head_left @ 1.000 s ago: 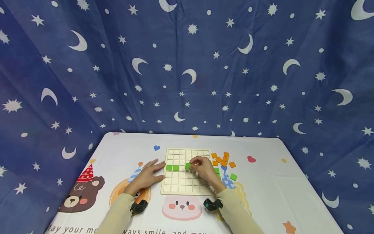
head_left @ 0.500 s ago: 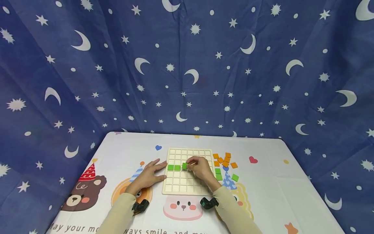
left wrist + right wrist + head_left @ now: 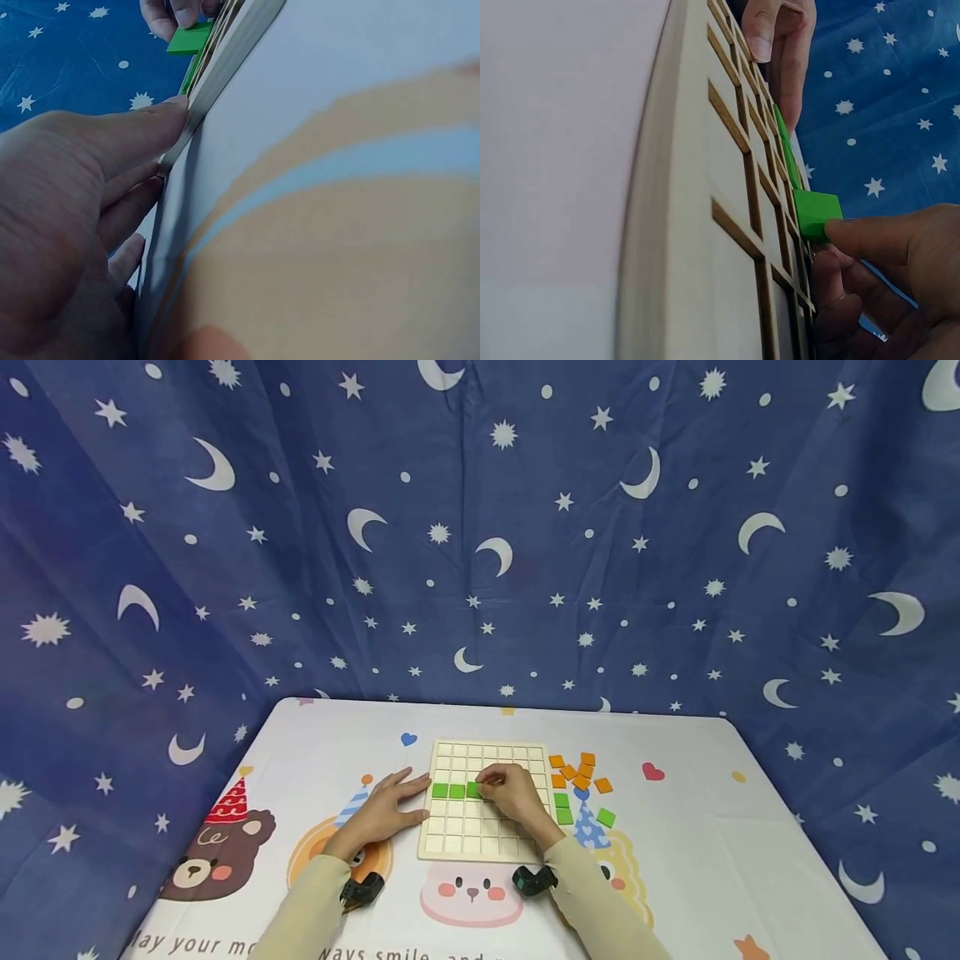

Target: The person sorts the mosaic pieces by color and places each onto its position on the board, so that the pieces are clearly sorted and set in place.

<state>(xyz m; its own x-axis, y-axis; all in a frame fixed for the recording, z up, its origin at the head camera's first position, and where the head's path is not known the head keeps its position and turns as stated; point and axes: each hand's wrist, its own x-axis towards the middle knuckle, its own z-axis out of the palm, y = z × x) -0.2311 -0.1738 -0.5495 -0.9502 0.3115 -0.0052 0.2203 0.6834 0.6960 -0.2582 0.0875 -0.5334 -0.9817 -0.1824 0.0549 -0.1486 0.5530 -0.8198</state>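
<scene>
A pale wooden grid board [image 3: 468,843] lies on the table, with two green square tiles [image 3: 448,791] set side by side in one row. My right hand [image 3: 513,793] pinches a third green tile [image 3: 817,215] between thumb and fingers, just right of those two. In the right wrist view that tile is tilted, one edge at the grid. My left hand [image 3: 386,806] rests with extended fingers against the board's left edge; in the left wrist view its thumb [image 3: 142,135] touches the board's rim.
Several orange tiles [image 3: 581,772] lie scattered right of the board. Below them are two green tiles [image 3: 563,807] near the board's edge and another green tile [image 3: 606,817] farther right. A printed white cloth [image 3: 675,827] covers the table; a blue starry curtain [image 3: 480,527] hangs behind.
My right hand has moved left over the board with the green tile and lowered it beside the two set ones. The left hand stays at the board's edge.
</scene>
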